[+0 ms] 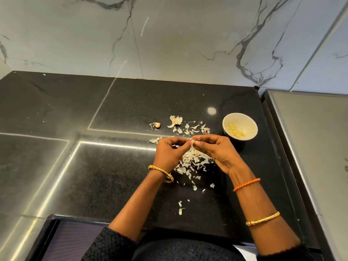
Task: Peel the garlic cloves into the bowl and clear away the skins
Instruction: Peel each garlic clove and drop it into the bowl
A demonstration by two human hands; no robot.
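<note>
While the skins pile up beneath them, both hands are busy on 1 small garlic clove [193, 141] just right of the frame's centre. The left hand [170, 150] pinches it between thumb and fingertips, and the right hand [212, 149] pinches it from the other side, fingers curled in close; the clove shows only as a pale bit between the 2 thumbs, so how much skin is left on it I can't tell.

So the step in hand looks like peeling, well into the job. The white bowl [240, 129], right of centre and just beyond the right hand, already holds a small heap of peeled cloves [236, 131]. Loose skins [194, 161] lie thick on the black worktop [113, 166] directly under the hands, with more scattered above them toward the wall and a few trailing down toward the lower centre. 1 more piece [156, 125], what looks like a clove or the root end with a wisp of stem, sits apart to the upper left of the hands.

Next, I'd judge, the last of the skin has to be pulled free, then the right hand needs only a short reach to drop the clove in the bowl. After that comes the lone piece, and then gathering the skins, which are light and widely spread.
</note>
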